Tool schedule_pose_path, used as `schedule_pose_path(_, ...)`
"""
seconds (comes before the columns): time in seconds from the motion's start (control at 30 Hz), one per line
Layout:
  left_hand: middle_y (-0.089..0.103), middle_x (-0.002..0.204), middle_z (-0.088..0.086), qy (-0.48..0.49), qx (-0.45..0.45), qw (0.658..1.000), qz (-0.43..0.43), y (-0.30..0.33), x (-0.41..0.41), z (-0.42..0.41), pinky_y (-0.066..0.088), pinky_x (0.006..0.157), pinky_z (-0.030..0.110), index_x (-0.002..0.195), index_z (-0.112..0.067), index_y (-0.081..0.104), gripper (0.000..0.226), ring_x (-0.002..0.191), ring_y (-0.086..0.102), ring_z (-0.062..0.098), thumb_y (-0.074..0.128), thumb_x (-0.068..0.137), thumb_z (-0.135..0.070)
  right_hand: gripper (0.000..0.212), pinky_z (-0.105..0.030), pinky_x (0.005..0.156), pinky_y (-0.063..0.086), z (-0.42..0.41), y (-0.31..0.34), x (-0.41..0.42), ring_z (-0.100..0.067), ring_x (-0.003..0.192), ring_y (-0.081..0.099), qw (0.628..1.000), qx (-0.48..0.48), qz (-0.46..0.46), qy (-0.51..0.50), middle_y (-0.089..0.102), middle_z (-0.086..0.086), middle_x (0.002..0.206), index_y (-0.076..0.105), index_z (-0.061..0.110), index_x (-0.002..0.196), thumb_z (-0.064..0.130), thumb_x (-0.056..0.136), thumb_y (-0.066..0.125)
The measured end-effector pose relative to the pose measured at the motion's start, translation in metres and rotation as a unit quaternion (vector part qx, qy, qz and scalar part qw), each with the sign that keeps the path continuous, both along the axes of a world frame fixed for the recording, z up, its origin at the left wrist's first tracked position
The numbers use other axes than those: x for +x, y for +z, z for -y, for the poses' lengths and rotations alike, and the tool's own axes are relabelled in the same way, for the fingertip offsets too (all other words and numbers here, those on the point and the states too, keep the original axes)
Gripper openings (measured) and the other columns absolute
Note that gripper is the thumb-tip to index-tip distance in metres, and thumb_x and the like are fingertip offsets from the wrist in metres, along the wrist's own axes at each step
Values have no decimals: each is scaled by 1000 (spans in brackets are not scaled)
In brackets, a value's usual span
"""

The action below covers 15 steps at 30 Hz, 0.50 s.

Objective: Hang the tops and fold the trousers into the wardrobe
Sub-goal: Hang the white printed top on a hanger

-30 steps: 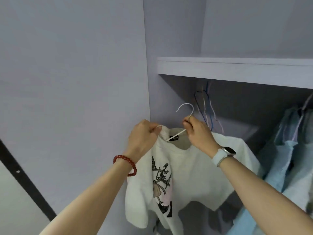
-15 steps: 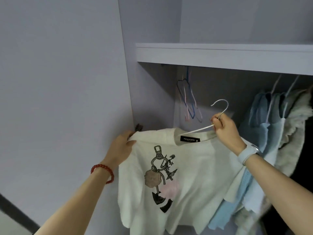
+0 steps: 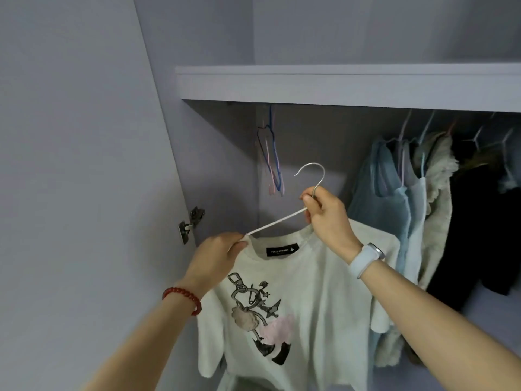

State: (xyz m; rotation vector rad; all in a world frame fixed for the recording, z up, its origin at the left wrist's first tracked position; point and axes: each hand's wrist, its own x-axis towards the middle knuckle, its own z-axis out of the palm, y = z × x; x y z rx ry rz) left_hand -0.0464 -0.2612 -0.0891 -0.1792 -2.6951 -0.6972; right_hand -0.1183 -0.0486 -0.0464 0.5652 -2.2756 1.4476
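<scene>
R hand (image 3: 324,218) gripping white hanger (image 3: 277,222) at hook base, fingers curled tight. L hand (image 3: 217,255) pinching white tee (image 3: 296,300) shoulder over hanger end, below wardrobe shelf (image 3: 338,83).

Your right hand (image 3: 324,218) grips the neck of a white hanger (image 3: 282,221) below its hook; your left hand (image 3: 217,256) pinches the collar of the white printed T-shirt (image 3: 310,306) on it. Beyond your right hand hang blue garments (image 3: 394,193); above both, the wardrobe shelf (image 3: 338,83).
</scene>
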Motion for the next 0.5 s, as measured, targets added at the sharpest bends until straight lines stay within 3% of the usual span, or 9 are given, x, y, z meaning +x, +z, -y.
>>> schedule_pose_path(0.1,60,75,2,1,-3,1000,-24,-8,-5,-6,37,60,30,80,-8,58,24,72,58,26,50,95,-24,14,-30,62,43,-4,0,4,-17,58,51,1000,-2,0,-10,50,2,58,59,4,86,3,92,46)
schedule_pose_path(0.17,58,71,2,10,5,999,-38,-11,-7,-8,35,61,30,78,-7,59,22,68,59,29,51,95,-20,13,-21,63,43,-9,0,7,-6,57,54,1000,-5,11,4,54,2,62,61,8,94,5,93,48)
schedule_pose_path(0.27,44,61,-9,37,21,994,-103,-9,-5,-2,42,62,39,72,-9,58,21,56,57,29,55,92,-12,25,-7,81,41,-26,0,10,7,79,59,998,15,36,54,64,4,86,53,24,117,13,95,50)
schedule_pose_path(0.37,41,60,-11,81,29,989,-120,-5,-1,12,44,66,42,70,-8,59,19,52,50,24,58,89,-6,32,-30,98,42,-60,-19,-1,-16,108,58,991,133,13,-7,65,-5,113,54,14,127,14,95,49)
schedule_pose_path(0.43,38,58,-12,94,31,988,-123,-2,3,19,42,66,41,70,-8,58,20,52,43,21,58,89,-5,27,-42,92,45,-76,-38,-5,-30,107,58,976,208,2,-67,65,-10,115,60,8,119,11,95,49)
schedule_pose_path(0.5,36,57,-13,89,21,987,-135,1,6,21,40,65,39,69,-8,57,20,51,42,21,59,89,-5,19,-40,77,47,-83,-52,-6,-34,94,62,968,231,-15,-97,67,-13,100,65,3,104,9,94,51)
